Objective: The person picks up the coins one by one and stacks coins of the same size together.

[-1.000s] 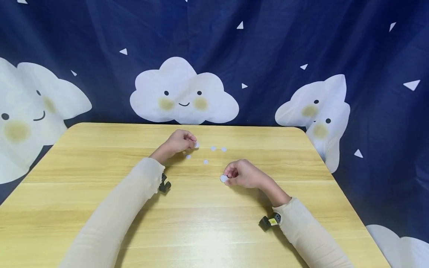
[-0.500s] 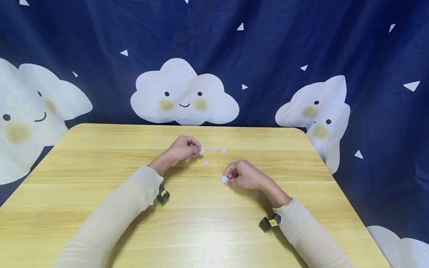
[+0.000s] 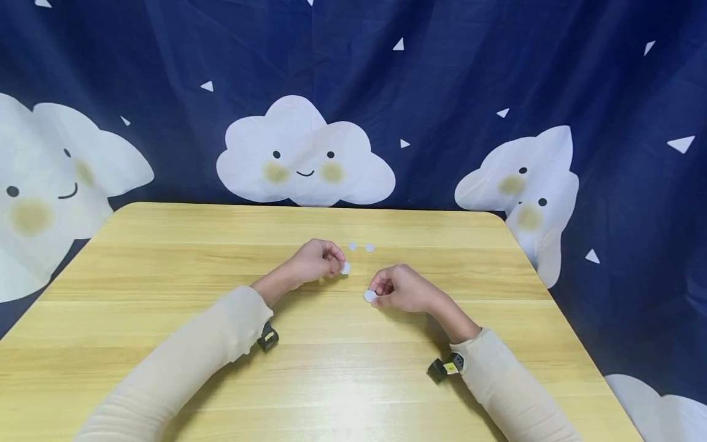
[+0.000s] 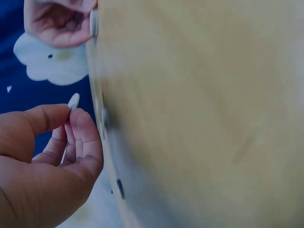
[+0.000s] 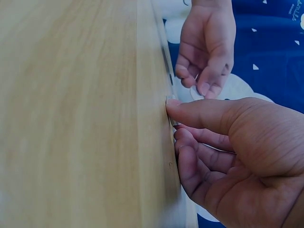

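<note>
My left hand (image 3: 316, 262) pinches a small white round disc (image 3: 345, 268) on edge between thumb and fingertips, close over the table (image 3: 221, 380). In the left wrist view this disc (image 4: 73, 101) stands up from the fingertips. My right hand (image 3: 405, 288) holds another white disc (image 3: 370, 296) between thumb and curled fingers, low at the tabletop and nearer to me. Two more discs, a left one (image 3: 352, 246) and a right one (image 3: 369, 247), lie side by side just beyond the left fingertips. The left hand covers the spots where two other discs lay.
The light wood table reaches back to a dark blue curtain (image 3: 431, 92) printed with smiling clouds and white triangles. A small black camera sits on each wrist, a left one (image 3: 269, 337) and a right one (image 3: 439, 369).
My left hand has come toward me and to the right with its disc, passing over the two nearer discs and hiding them. The right hand has stayed in place.
</note>
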{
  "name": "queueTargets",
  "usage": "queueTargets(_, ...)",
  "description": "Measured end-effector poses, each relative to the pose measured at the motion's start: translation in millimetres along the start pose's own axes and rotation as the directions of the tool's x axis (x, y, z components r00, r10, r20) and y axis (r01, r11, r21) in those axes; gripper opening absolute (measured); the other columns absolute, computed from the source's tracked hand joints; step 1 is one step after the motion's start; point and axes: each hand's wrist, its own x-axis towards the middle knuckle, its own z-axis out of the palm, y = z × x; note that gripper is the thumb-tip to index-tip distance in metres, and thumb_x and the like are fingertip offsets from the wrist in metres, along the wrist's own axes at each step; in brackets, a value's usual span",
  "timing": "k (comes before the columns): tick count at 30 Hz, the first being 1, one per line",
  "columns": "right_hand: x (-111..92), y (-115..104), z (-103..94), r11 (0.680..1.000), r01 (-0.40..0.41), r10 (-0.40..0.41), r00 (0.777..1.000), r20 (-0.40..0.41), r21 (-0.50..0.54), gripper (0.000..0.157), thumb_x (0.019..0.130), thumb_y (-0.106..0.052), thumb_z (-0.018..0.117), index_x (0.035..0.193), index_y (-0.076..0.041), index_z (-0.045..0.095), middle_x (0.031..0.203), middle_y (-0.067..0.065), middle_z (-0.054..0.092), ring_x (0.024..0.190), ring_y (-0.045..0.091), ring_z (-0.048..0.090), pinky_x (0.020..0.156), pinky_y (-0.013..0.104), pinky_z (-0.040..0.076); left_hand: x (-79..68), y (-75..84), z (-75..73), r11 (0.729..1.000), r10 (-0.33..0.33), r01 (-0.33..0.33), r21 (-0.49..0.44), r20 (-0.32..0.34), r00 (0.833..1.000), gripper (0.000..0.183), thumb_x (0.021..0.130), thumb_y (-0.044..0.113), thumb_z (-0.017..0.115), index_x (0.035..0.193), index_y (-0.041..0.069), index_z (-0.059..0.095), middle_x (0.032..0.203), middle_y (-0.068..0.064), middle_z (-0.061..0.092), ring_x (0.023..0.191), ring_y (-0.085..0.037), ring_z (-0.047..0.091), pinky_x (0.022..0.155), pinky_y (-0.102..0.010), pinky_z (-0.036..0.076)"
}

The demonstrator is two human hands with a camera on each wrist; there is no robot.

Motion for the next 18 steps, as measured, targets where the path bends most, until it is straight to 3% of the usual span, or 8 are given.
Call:
queueTargets(10,0,4,0.3,1.0,0.005,-0.005,1.0,-0.001,-0.007,0.014,0.084,-0.006,0.083,0.094,-0.007,0.073,0.08,-0.004,0.066,0.075,0.011,0.06,0.07,0.024,0.052,-10.2,3.3,17.0,0.999,0.023,-0.021,-0.029,0.073,0.997,0.016,0.088,-0.007,0.06,0.102,-0.003,0.067,0.089,-0.011,0.064,0.079,-0.022,0.064,0.074,-0.032,0.059)
queueTargets(18,1,4,0.4,1.0,0.004,-0.004,1.0,0.005,-0.01,0.014,0.085,-0.005,0.082,0.095,-0.006,0.073,0.081,-0.004,0.067,0.075,0.011,0.061,0.07,0.025,0.053,-15.9,7.6,29.1,1.0,-0.019,0.021,-0.017,0.129,0.992,0.013,0.091,-0.006,0.062,0.101,-0.001,0.068,0.091,-0.012,0.067,0.081,-0.023,0.067,0.072,-0.03,0.058)
